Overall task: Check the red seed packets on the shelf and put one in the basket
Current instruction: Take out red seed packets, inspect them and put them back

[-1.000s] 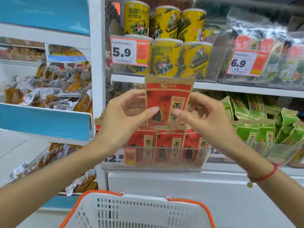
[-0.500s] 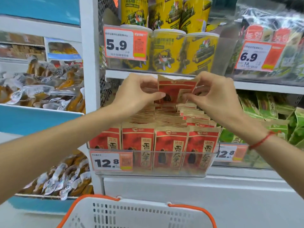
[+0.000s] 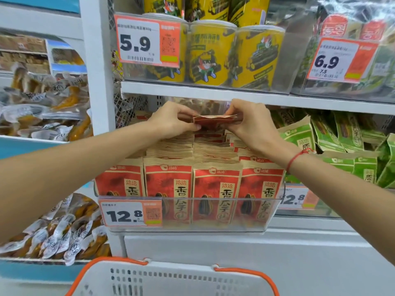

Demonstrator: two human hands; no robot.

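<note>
Red seed packet (image 3: 214,121): flat pouch, red face, tan kraft top edge, tilted nearly level, held above the back rows under the upper shelf board. Left hand (image 3: 173,120) pinches its left end; right hand (image 3: 249,122) pinches its right end. Stock packets (image 3: 215,189): upright rows in a clear bin (image 3: 271,212), red fronts with a dark striped seed picture and tan tops. Price tag (image 3: 130,213) reads 12.8. Basket (image 3: 171,278): white, orange rim, below the shelf.

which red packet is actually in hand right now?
The red packet raised at the back of the rows, pinched by left hand and right hand. The others stand untouched in the clear tray.
</note>
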